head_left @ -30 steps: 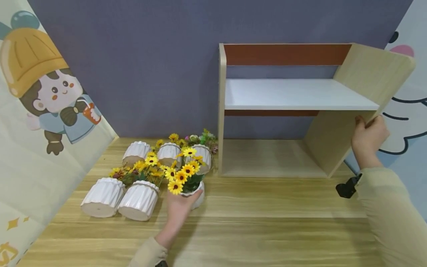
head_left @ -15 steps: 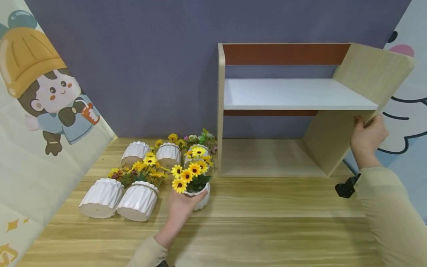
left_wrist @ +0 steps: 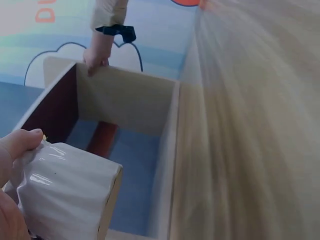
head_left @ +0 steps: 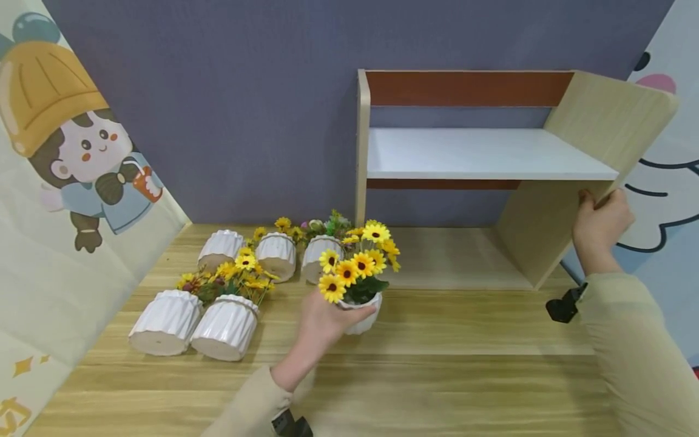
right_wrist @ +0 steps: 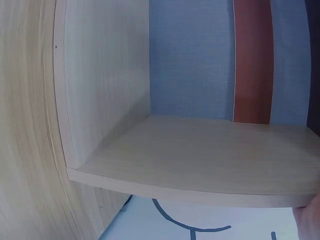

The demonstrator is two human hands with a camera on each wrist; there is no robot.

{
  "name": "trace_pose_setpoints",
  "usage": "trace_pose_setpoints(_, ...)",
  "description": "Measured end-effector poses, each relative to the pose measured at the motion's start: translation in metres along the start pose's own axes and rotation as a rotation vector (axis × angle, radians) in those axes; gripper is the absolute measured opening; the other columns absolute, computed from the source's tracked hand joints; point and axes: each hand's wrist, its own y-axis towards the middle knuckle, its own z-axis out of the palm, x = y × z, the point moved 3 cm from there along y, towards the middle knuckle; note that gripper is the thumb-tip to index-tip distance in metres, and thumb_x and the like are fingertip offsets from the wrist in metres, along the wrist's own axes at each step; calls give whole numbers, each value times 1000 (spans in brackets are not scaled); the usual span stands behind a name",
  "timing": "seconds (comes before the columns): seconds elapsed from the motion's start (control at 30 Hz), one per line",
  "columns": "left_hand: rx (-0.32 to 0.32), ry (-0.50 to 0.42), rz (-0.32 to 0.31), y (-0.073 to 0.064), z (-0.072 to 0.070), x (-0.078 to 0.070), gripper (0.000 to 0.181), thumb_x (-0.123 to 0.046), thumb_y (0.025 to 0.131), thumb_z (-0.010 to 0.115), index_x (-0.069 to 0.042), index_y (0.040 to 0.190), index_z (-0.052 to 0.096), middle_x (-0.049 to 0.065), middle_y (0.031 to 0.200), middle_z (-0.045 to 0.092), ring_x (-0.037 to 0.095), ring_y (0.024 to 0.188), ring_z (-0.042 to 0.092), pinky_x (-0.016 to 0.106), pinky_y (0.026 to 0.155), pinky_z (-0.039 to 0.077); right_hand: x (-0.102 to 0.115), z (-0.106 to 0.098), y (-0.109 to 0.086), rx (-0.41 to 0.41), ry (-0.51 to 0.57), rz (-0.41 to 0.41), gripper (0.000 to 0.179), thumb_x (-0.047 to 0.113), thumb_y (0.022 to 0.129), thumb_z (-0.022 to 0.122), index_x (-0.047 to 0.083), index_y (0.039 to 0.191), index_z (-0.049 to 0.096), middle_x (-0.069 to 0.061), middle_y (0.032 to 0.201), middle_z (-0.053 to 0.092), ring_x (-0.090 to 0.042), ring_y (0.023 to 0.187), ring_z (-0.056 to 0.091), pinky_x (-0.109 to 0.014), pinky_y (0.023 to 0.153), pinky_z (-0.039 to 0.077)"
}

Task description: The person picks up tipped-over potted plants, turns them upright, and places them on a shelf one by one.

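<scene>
My left hand point(head_left: 323, 320) holds a white flower pot point(head_left: 363, 323) of yellow daisy-like flowers, thumb along the rim. In the left wrist view the ribbed pot point(left_wrist: 67, 187) fills the lower left, tilted, with thumb and fingers round its top. It overlaps the lower front left of a small wooden desk shelf point(head_left: 491, 173) in the head view. At the other end, my right hand point(head_left: 603, 223) grips the front edge of the shelf's right side panel point(head_left: 611, 124), just below the white board. Only a bit of that hand point(right_wrist: 309, 217) shows in the right wrist view.
Several similar white pots point(head_left: 226, 328) with flowers lie on their sides on the wooden table point(head_left: 437, 388), left of the shelf. A grey-blue wall point(head_left: 246, 109) stands behind. Printed cartoon sheets point(head_left: 82, 182) line both sides.
My left hand has carried the potted yellow flowers to the right, away from the lying pots and in front of the shelf's left end. My right hand stays on the side panel.
</scene>
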Motion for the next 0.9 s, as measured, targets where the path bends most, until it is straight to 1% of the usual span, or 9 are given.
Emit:
trace_pose_setpoints(0.1, 1, -40, 46, 5, 2, -9, 70, -36, 52, 87, -15, 111, 57, 1, 98, 67, 14, 84, 63, 26, 70, 51, 0, 1, 0, 1, 6, -5, 45, 39, 92, 43, 9, 125, 48, -12, 132, 48, -23, 125, 39, -36, 102, 33)
trace_pose_setpoints(0.2, -6, -60, 102, 8, 4, -17, 71, -35, 52, 87, -16, 113, 56, 0, 97, 67, 12, 81, 63, 23, 68, 51, -1, 1, 0, 7, 9, -7, 44, 38, 93, 43, 9, 126, 47, -13, 132, 48, -24, 125, 39, -37, 103, 32)
trace_pose_setpoints(0.33, -10, -93, 141, 12, 6, -25, 70, -37, 54, 86, -18, 114, 56, -1, 98, 67, 10, 83, 63, 21, 70, 50, 0, 0, 0, 1, -7, -11, 48, 38, 93, 42, 6, 130, 44, -12, 132, 48, -24, 124, 41, -40, 99, 37)
trace_pose_setpoints(0.43, -13, -114, 134, 14, 6, -31, 68, -39, 55, 85, -18, 113, 56, -1, 98, 67, 10, 84, 63, 21, 71, 51, 0, 0, 0, -6, -20, -18, 49, 37, 94, 41, 6, 131, 44, -12, 132, 49, -25, 123, 43, -41, 98, 39)
trace_pose_setpoints(0.5, -19, -126, 114, 16, 6, -35, 67, -41, 55, 85, -18, 112, 57, -2, 98, 67, 9, 84, 63, 21, 71, 51, 1, 0, -1, -14, -27, -26, 48, 36, 94, 42, 5, 130, 44, -12, 131, 50, -26, 121, 45, -41, 96, 39)
trace_pose_setpoints(0.57, -15, -162, 98, 17, 6, -39, 67, -41, 56, 84, -19, 113, 57, -3, 99, 66, 9, 86, 63, 21, 72, 51, 1, 1, -1, -19, -32, -31, 48, 36, 93, 42, 5, 130, 45, -12, 131, 50, -26, 121, 46, -41, 95, 40)
trace_pose_setpoints(0.67, -9, -213, 92, 21, 5, -46, 67, -40, 57, 84, -20, 114, 56, -3, 100, 66, 8, 88, 63, 20, 72, 51, 2, 1, -1, -27, -35, -35, 48, 35, 93, 43, 5, 130, 45, -12, 130, 51, -26, 121, 46, -42, 95, 40)
trace_pose_setpoints(0.77, -7, -248, 97, 24, 6, -54, 68, -39, 58, 84, -19, 115, 54, -2, 99, 66, 9, 87, 64, 20, 71, 51, 1, 1, -1, -21, -32, -29, 48, 36, 94, 42, 5, 130, 44, -12, 131, 50, -26, 122, 45, -42, 96, 40)
trace_pose_setpoints(0.9, -47, -258, 137, 29, 6, -65, 71, -40, 58, 83, -18, 118, 51, -1, 102, 65, 9, 89, 63, 21, 73, 51, 1, 0, -1, -16, -29, -22, 48, 36, 94, 41, 5, 131, 43, -11, 132, 49, -26, 123, 44, -43, 97, 40)
